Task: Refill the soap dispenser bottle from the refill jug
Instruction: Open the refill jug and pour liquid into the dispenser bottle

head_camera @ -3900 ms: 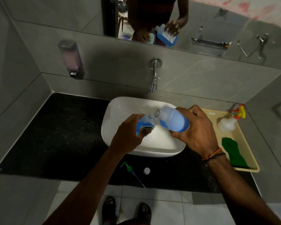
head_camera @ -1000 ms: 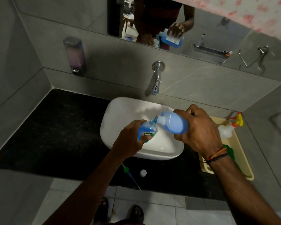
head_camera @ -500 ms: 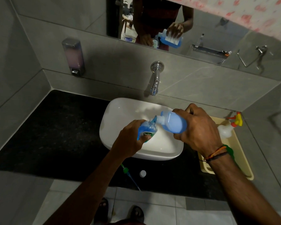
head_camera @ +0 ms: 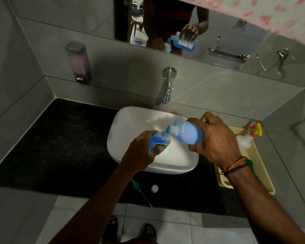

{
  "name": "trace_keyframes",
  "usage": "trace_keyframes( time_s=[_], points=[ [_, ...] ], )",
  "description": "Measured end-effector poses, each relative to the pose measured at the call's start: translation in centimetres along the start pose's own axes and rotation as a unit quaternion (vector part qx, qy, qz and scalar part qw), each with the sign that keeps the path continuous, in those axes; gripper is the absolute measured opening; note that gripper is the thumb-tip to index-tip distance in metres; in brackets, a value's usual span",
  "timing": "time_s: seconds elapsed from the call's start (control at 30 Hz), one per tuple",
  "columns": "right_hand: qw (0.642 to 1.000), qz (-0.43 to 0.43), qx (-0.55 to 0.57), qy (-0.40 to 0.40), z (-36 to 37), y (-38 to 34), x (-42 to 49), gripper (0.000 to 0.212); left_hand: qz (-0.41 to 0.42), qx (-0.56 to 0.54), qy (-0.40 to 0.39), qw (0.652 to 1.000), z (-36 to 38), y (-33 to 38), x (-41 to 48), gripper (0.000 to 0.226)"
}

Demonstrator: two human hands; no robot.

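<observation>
- The soap dispenser bottle point(head_camera: 159, 142), clear rounded plastic holding blue liquid, stands tilted over the glossy white basin point(head_camera: 130, 120), its open neck pointing up and right.
- The left hand point(head_camera: 141, 153) is wrapped around its body.
- The refill jug point(head_camera: 187, 132), translucent and smooth, lies nearly horizontal, spout pointing left at the bottle's neck.
- The right hand point(head_camera: 214, 139) is clenched around the jug's rear.
- A green pump point(head_camera: 139, 190) and a white cap point(head_camera: 154, 188) lie on the speckled black counter point(head_camera: 60, 147).

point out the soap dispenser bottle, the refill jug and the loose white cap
soap dispenser bottle point(head_camera: 159, 144), head view, labelled front
refill jug point(head_camera: 188, 133), head view, blue side
white cap point(head_camera: 154, 188), head view, top
</observation>
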State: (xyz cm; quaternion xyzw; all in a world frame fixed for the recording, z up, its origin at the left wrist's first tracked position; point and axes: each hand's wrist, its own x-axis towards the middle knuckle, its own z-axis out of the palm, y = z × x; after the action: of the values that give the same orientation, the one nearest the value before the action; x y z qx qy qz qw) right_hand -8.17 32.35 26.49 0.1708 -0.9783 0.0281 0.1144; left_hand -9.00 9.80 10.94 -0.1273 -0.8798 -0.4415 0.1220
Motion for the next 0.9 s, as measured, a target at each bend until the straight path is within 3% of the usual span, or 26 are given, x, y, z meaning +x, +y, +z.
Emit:
trace_keyframes(
  time_s=[0.9],
  points=[
    [1.0, -0.004, -0.02, -0.016, -0.21, 0.23, 0.7, 0.076, 0.002, 0.003, -0.001, 1.0, 0.14, 0.07, 0.53, 0.057]
  ],
)
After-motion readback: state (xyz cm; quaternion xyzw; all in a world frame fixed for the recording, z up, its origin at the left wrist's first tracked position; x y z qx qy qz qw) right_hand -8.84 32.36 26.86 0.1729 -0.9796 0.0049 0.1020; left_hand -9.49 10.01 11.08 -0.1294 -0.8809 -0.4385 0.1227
